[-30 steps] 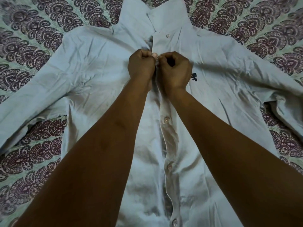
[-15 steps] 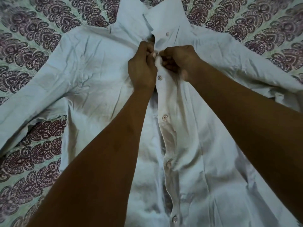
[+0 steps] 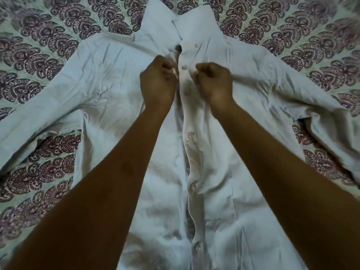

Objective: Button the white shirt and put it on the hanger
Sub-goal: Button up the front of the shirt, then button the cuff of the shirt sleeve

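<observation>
The white shirt (image 3: 109,78) lies front-up and spread flat on a bedspread (image 3: 48,26) printed with purple paisley fans on pale green, its collar (image 3: 175,22) pointing away from the person and both sleeves thrown out to the sides. Down the middle runs the placket (image 3: 191,156), with a row of buttons showing along it; the second button (image 3: 184,67) sits in the strip of cloth between the two hands. The left hand (image 3: 157,82) rests on the chest of the shirt just left of the placket, its fingers curled tight, and its grip pinches the edge of the left front panel (the cloth there puckers up toward the collar). The right hand (image 3: 212,82) lies just right of the placket at the same height, fingers also curled into a fist, bunching the right front panel so that creases fan out toward the shoulder. The hands are near each other but apart. Both bare forearms reach in from the bottom of the view across the shirt's lower half.
</observation>
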{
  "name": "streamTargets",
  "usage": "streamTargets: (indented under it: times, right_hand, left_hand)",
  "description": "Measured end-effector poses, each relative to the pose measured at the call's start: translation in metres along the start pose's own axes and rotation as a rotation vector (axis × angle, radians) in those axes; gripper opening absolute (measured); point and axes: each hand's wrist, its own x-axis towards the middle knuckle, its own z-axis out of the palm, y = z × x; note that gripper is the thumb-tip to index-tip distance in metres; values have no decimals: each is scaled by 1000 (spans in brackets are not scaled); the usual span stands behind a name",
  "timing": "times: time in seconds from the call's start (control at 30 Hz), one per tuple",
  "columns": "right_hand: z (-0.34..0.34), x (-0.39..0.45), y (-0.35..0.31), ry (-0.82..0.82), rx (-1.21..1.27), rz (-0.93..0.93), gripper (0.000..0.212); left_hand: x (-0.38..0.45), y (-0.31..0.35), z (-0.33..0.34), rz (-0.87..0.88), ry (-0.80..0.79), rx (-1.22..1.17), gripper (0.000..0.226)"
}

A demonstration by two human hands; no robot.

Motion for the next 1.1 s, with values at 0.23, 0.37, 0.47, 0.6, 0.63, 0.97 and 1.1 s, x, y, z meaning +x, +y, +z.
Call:
streamTargets:
  times: [0.23,0.37,0.47,0.6,0.63,0.97,1.1]
  right_hand:
    - [-58,-131,38,-5,-26,6,27]
    - [-101,-203,57,-10,-80,-25,29]
    - [-136,-253,62,5,-122,-19,31]
    - [-192,-312,68,52,-164,41,31]
    - [-205,-324,69,77,-159,59,31]
    - [-340,-349,125,273,-167,230,30]
    - [-381,-321,161,301,-149,261,28]
  left_hand:
    - [-117,8,-48,-69,-224,60,17]
    - [-187,23,-71,-59,-317,-22,14]
    - [-233,46,-87,-80,-368,-35,22]
    - [-288,89,-99,-106,-445,-64,29]
    - [-300,98,-99,-116,-469,-69,28]
    - [-369,184,-18,-13,-734,-14,22]
    - [-382,209,39,15,-791,68,22]
